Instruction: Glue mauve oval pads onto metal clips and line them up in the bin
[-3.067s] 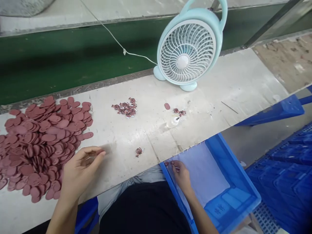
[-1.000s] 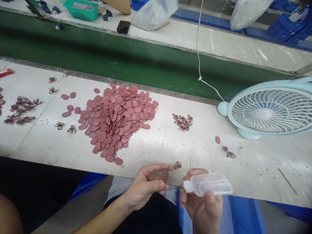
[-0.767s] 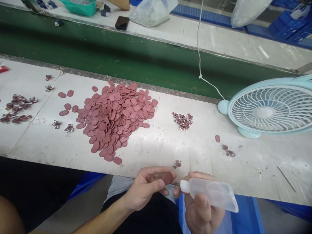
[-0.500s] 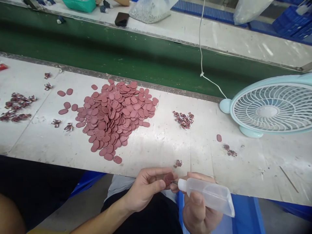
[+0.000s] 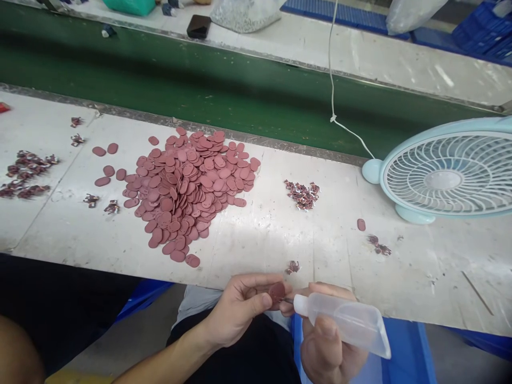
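Two hands ours, lower center of frame: left hand's (image 5: 230,317) fingers pinch reddish disc (image 5: 277,291); right hand's (image 5: 328,352) fingers grip translucent bottle (image 5: 350,322). Thin tip (image 5: 287,300) has just closed in on disc, occupying both hands beside table (image 5: 260,240).
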